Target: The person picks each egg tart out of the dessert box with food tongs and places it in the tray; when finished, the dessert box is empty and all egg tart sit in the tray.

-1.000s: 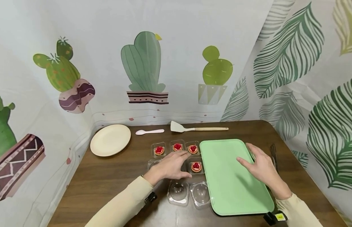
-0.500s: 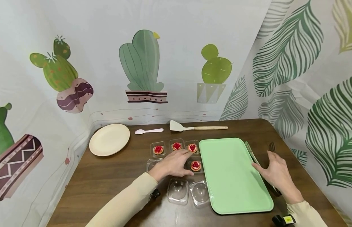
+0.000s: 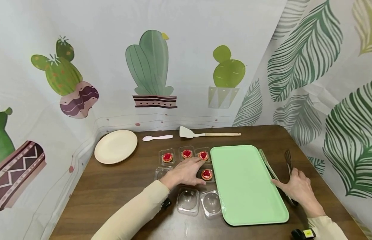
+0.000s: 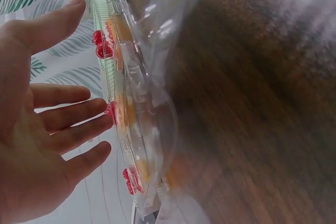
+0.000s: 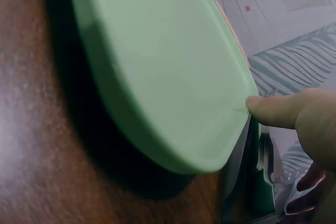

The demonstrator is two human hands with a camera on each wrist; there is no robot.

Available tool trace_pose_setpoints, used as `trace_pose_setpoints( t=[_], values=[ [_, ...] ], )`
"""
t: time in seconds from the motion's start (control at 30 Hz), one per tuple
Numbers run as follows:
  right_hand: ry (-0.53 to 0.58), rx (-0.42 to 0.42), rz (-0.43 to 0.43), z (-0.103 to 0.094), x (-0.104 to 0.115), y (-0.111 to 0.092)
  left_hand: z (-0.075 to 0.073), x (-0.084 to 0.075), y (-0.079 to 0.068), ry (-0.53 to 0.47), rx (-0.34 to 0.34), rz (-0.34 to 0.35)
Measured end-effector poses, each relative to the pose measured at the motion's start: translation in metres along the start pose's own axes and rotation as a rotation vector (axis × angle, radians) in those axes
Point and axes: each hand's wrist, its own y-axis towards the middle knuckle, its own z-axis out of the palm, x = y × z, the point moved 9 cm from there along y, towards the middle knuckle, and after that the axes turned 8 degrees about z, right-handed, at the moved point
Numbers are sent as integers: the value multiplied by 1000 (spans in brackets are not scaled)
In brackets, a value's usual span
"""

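Note:
My left hand (image 3: 187, 171) hovers with spread fingers over small red-topped tarts in clear plastic boxes; in the left wrist view its fingers (image 4: 79, 119) hold nothing. A tart (image 3: 206, 174) sits just right of its thumb, another tart (image 3: 203, 155) by its fingertips. At the right, my right hand (image 3: 301, 188) spans the metal tongs (image 3: 266, 162), which lie spread beside the light green tray (image 3: 245, 186). The right thumb (image 5: 275, 111) stretches straight toward the tray's edge; whether it touches is unclear. The other right fingers bend loosely by the tongs' slotted arm (image 3: 288, 158), partly hidden.
Two more tarts, one (image 3: 167, 157) at left and one (image 3: 187, 153) beside it, stand in boxes. Clear lids, one (image 3: 188, 200) and another (image 3: 212, 202), lie in front. Behind are a cream plate (image 3: 116, 146), a pink spoon (image 3: 157, 137) and a spatula (image 3: 209, 134).
My right hand has moved from over the tray's right edge rightward and down to the tongs. The left hand has shifted slightly right over the tarts.

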Motion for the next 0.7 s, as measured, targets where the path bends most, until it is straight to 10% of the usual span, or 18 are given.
trace_pose_setpoints(
  t=[0.7],
  values=[
    [-14,10,-20,2,-7,4,5,2,7,-3,0,-12]
  ],
)
